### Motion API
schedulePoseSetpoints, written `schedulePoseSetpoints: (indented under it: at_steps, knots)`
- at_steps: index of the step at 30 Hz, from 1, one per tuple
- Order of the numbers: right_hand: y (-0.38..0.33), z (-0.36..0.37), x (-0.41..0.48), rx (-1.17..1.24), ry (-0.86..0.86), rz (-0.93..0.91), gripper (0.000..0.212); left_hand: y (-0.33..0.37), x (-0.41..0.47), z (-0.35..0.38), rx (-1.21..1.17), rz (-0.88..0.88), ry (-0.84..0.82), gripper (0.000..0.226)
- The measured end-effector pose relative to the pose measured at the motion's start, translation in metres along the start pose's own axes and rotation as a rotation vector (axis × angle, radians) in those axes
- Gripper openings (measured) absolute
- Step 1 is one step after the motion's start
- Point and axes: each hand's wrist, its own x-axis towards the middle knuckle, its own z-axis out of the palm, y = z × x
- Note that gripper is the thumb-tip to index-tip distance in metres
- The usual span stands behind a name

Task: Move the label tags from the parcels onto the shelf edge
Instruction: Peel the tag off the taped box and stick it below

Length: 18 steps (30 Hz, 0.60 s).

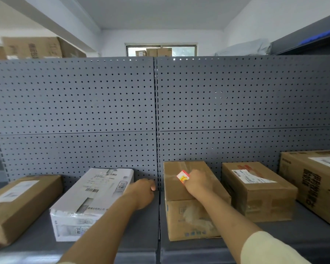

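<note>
Pinched the red tag (183, 177) in right hand (197, 182) atop the middle parcel (189, 189). Left hand (142, 191) curled loosely, empty. Best lifted gently, then carried to the near shelf edge (198, 252).

I note a grey pegboard (72, 103) dotted with dark holes, a grey shelf (141, 242), brown cardboard parcels (259, 191), one white printed box (88, 199) at seven o'clock, and a red-and-yellow tag (183, 177).

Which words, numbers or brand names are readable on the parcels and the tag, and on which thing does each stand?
None can be read with certainty.
White box: barcode and print, too blurred.
Far right carton: large dark characters, not legible.
Carton with the white shipping label: label text too small.
Red and yellow tag at the right hand: print too small.
Cartons on top at upper left: blurred.
</note>
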Motion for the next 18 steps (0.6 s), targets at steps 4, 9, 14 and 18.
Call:
schedulePoseSetpoints:
  at_steps: [4,9,14,18]
  knots:
    - [0.002,-0.01,-0.01,-0.028,0.109,-0.076,0.016,0.0,-0.002,0.003,0.01,0.012,0.011,0.033]
    - [0.009,-0.019,-0.026,0.078,0.206,-0.161,0.016,0.005,-0.007,0.011,0.023,0.038,-0.001,0.032]
    - [0.021,-0.02,-0.048,0.172,0.222,-0.287,0.009,0.013,-0.014,0.022,0.074,0.098,-0.032,0.03]
    - [0.026,-0.024,-0.066,0.218,0.283,-0.399,0.008,0.018,-0.023,0.03,0.082,0.119,-0.035,0.029]
